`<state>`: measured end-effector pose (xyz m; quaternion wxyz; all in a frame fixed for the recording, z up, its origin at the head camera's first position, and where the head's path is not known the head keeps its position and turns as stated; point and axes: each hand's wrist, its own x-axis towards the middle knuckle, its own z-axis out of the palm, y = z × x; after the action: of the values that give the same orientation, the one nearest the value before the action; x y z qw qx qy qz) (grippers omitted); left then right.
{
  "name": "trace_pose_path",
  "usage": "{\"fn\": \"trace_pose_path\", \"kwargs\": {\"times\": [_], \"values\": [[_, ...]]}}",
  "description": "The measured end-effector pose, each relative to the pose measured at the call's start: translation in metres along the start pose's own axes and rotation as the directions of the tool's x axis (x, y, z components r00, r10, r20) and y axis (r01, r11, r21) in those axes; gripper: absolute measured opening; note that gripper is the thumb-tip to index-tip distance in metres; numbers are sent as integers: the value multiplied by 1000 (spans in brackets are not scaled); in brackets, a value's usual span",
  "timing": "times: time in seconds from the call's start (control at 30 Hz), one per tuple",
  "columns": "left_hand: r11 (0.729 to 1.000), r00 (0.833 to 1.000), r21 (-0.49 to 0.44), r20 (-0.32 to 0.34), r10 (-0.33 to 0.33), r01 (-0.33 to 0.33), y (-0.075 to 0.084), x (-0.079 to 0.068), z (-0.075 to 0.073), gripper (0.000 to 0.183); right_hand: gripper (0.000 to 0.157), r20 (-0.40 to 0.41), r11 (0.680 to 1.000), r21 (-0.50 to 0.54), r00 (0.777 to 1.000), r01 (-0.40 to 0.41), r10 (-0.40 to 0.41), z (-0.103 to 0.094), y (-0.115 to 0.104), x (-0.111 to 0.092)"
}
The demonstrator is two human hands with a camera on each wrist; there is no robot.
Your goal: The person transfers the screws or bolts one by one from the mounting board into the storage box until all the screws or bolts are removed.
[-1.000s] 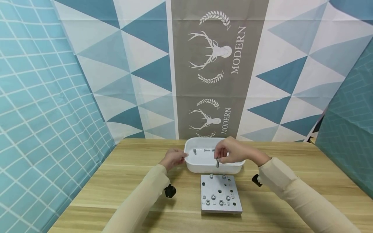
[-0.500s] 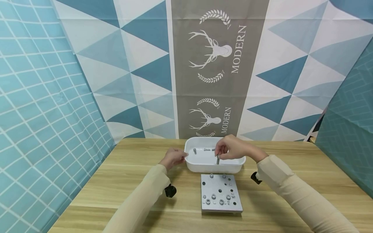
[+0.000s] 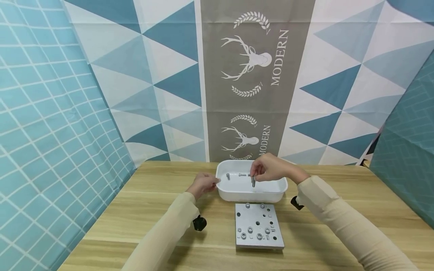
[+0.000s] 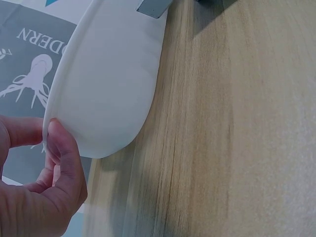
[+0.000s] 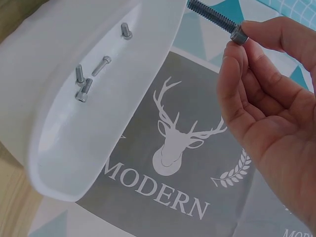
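My left hand (image 3: pixel 203 183) pinches the left end rim of a white plastic container (image 3: pixel 251 197); the left wrist view shows thumb and fingertips on either side of that rim. Over the container, my right hand (image 3: pixel 270 167) holds a socket-head bolt (image 5: pixel 217 19) by its head between thumb and fingertips, the threaded shank sticking out. On the container floor lie several smaller bolts (image 5: pixel 101 65). Closer to the person, a silver metal plate (image 3: pixel 249 218) rests on the table, with several bolts standing in it and some open holes.
The wooden table (image 3: pixel 142 226) extends on both sides of the plate. A patterned cloth (image 3: pixel 234 94) hangs behind the container, and blue tiled cloth (image 3: pixel 51 113) borders the left. A black wrist device (image 3: pixel 200 223) juts below the left sleeve.
My right hand has moved a little up and away, carrying the bolt farther over the container. My left hand keeps its hold on the rim.
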<state>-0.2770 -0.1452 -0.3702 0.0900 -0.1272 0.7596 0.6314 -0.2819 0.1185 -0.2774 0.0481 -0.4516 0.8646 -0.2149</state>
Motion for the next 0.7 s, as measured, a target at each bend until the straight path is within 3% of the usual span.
{"fn": "trace_pose_path", "kwargs": {"times": [0.53,0.7], "values": [[1000,1000,-14,4,0,1,0,1,1,25,5,29,998,-41,998,-55,56,-6,10,12],[1000,1000,-13,-1,-6,6,0,1,1,25,5,25,998,-40,999,-39,40,-6,16,18]]}}
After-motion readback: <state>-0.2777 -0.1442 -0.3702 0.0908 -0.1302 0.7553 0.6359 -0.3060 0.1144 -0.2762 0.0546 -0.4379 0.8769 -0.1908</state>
